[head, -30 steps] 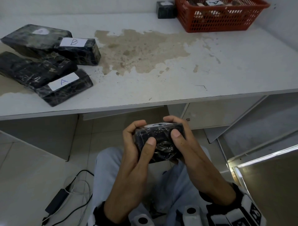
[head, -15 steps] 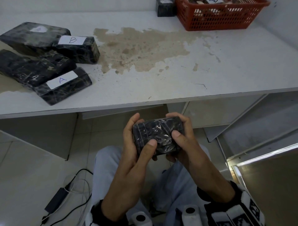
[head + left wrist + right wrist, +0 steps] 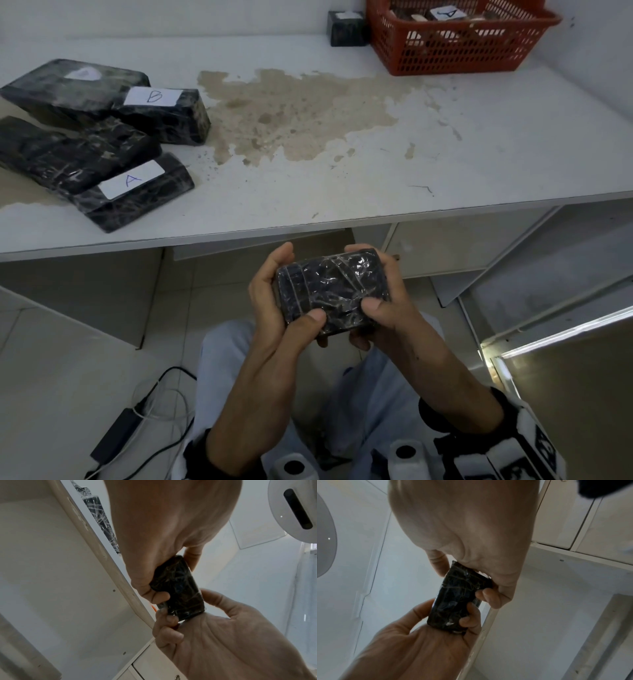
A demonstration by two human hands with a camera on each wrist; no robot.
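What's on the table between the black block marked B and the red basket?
In the head view, a big brownish stain on the white table covers much of that stretch. A small dark block stands beside the red basket.

Bare left hand (image 3: 267, 308) and right hand (image 3: 394, 318), pale blue-grey trousers (image 3: 363, 411), black wristbands (image 3: 442, 416), white camera mounts (image 3: 411, 466) with dark holes, black-marked white right strap (image 3: 537, 448).

The white worktop (image 3: 479, 147), worn to a tan patch (image 3: 291, 116) mid-surface, carries four black film-wrapped blocks (image 3: 85, 161) clustered at its left end, two bearing white labels A (image 3: 132, 180) and B (image 3: 152, 97). At the far right stands a red plastic mesh basket (image 3: 455, 54), with a small black wrapped block (image 3: 346, 32) just beside it.
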